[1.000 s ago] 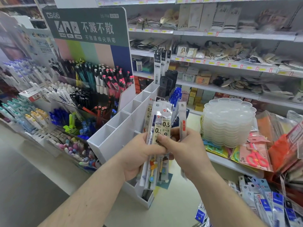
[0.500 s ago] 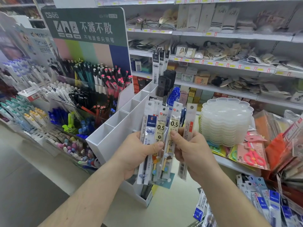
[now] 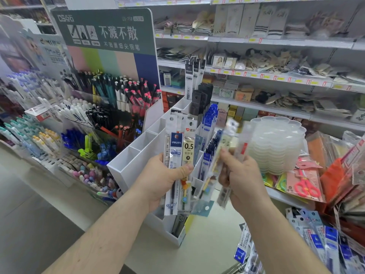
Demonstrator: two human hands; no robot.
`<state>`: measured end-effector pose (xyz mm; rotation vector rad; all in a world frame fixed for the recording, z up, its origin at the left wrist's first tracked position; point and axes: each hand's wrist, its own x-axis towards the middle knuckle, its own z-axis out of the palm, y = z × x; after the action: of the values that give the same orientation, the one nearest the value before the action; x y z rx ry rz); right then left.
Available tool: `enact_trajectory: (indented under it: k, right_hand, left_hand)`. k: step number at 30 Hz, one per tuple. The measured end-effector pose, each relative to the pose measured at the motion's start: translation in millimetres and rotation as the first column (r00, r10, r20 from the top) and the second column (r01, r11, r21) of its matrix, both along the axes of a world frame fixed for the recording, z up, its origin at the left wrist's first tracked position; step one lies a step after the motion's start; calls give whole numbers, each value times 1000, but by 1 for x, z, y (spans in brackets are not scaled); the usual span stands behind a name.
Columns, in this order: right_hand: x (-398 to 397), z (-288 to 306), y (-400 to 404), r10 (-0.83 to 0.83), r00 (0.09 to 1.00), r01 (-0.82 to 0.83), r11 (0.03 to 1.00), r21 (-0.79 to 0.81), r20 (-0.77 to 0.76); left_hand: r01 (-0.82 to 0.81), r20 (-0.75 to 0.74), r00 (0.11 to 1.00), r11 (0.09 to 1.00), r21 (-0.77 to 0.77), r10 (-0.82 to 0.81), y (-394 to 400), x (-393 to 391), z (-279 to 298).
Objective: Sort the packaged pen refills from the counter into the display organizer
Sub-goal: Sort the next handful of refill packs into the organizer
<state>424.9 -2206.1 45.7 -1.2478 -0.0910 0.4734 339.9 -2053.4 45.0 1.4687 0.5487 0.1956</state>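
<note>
Hands (image 3: 199, 175) each grip refill packets (image 3: 180, 155) before the white organizer (image 3: 138, 155).

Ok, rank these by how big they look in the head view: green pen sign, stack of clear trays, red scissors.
1. green pen sign
2. stack of clear trays
3. red scissors
The gaps look clear, though the sign stands farther back.

The left hand (image 3: 158, 180) is gripping a small fan of refill packs (image 3: 180, 155), thumb pressing across their fronts, just in front of the white organizer (image 3: 136, 155). The right hand (image 3: 243, 178) is pinching two blurred packs (image 3: 225, 155) beside them. More refills (image 3: 324, 248) are lying on the counter (image 3: 207, 244) at lower right, near a stack of clear trays (image 3: 276, 143).
</note>
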Motion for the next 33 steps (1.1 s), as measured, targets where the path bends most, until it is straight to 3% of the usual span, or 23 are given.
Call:
enact_trajectory:
  k: [3,7,11,16,23,29,33]
  right_hand:
    - [11,-1,-7,-153,984,162,983,88,-94]
    - [3,3,-3,31,999,-31,999,29,-13]
    - [1,3,5,21,999,-20,998,52,-29]
    - [-2,4,2,205,977,-202,979,-39,64]
    - [-13,4,6,182,982,-182,983,15,44]
    - [-17,1,8,206,971,-206,978,-6,119]
    - [-20,1,9,225,958,-228,974,-1,177]
  left_hand:
    - [-19,13,1000,1000,2,19,1,-2,0]
    - [-8,4,1000,1000,-7,8,1,-1,0]
    - [27,-19,999,999,-26,-28,-1,2,1]
    - [40,13,999,999,-21,-40,2,1,3]
    - [170,15,985,984,57,-171,2,-2,6]
    - [256,38,966,966,-40,-255,5,-8,6]
    - [210,32,978,976,-58,-208,6,-11,10]
